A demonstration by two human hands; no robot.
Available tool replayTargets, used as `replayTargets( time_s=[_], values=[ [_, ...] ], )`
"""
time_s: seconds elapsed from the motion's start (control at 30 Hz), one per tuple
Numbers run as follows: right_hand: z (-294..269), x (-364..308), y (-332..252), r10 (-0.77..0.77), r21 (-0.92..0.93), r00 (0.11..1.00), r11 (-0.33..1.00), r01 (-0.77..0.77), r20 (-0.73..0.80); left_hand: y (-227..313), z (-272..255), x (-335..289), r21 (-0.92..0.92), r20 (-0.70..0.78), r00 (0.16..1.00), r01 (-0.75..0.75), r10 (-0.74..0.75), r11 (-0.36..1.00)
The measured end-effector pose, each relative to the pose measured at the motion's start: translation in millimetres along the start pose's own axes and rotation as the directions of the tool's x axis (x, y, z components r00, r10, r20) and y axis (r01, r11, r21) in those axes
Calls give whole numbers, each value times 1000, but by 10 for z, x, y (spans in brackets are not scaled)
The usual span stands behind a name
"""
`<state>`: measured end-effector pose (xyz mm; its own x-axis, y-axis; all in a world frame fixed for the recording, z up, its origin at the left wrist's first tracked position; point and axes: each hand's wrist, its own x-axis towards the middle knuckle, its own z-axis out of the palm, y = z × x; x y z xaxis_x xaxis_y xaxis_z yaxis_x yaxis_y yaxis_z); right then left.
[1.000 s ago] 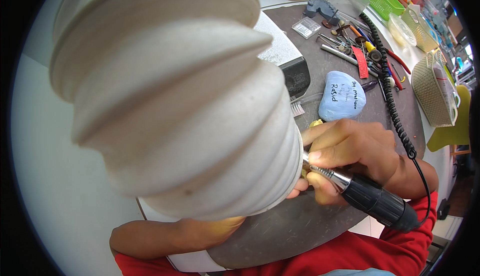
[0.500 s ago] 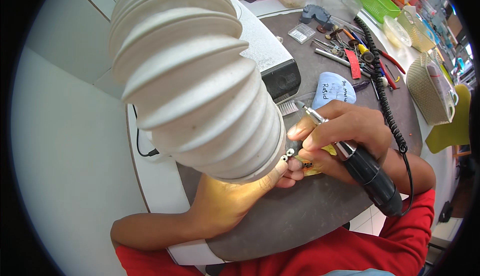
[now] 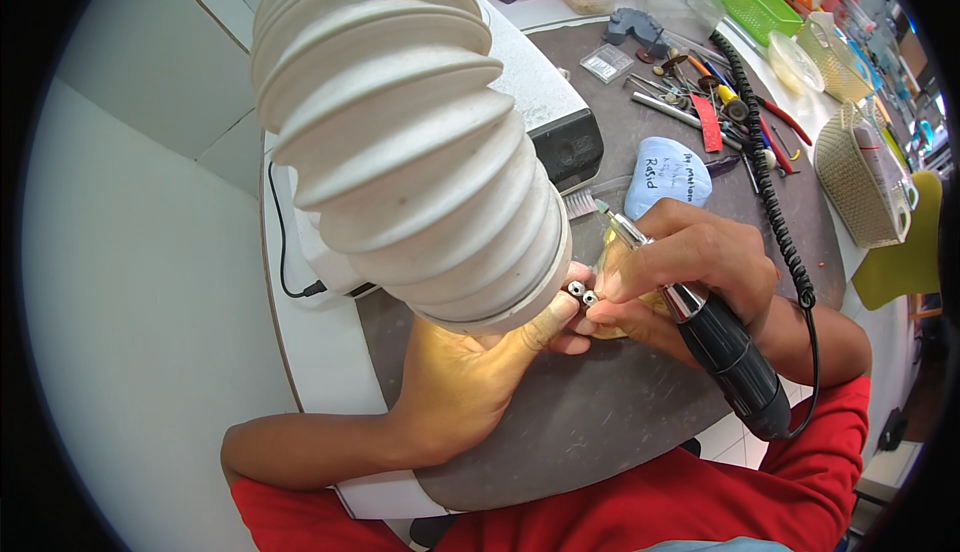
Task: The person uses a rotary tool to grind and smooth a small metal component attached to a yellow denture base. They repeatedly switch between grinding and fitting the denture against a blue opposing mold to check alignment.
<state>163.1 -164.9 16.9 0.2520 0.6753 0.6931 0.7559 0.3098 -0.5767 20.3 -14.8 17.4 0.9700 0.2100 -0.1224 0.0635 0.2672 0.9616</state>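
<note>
Beneath the mouth of a white ribbed hose (image 3: 410,142), my left hand (image 3: 455,377) is closed, with thumb and fingertips around a small metal piece with two round, holed ends (image 3: 583,294). My right hand (image 3: 700,262) grips a black and silver rotary handpiece (image 3: 738,360), whose pointed tip aims up and away from the metal piece. Thumb and fingertips of that hand also reach the metal piece at its right side. Behind these fingers a yellowish object (image 3: 612,250) shows in part; its shape is mostly hidden.
A brush (image 3: 580,204) and a light-blue rounded piece with handwriting (image 3: 668,174) lie just beyond my hands. Farther off are loose tools and burs (image 3: 715,102), a grey dental cast (image 3: 637,27) and baskets (image 3: 862,182). The handpiece's coiled cord (image 3: 765,162) runs along the right.
The metal piece has turned, so its two holed ends now face up side by side. My left hand has risen slightly, and the hose appears farther right in the picture.
</note>
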Motion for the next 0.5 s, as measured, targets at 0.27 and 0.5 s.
replayTargets(
  time_s=[0.27, 0.5],
  values=[
    [48, -12, 32, 12, 50, 998, 999, -10, -55, -21, -37, 9, 30, 36, 999, 13, -14, 999],
    [-27, 48, 5, 43, -23, 999, 999, -42, 33, -17, -93, -4, 13, 95, 992, 85, -86, 996]
  ],
)
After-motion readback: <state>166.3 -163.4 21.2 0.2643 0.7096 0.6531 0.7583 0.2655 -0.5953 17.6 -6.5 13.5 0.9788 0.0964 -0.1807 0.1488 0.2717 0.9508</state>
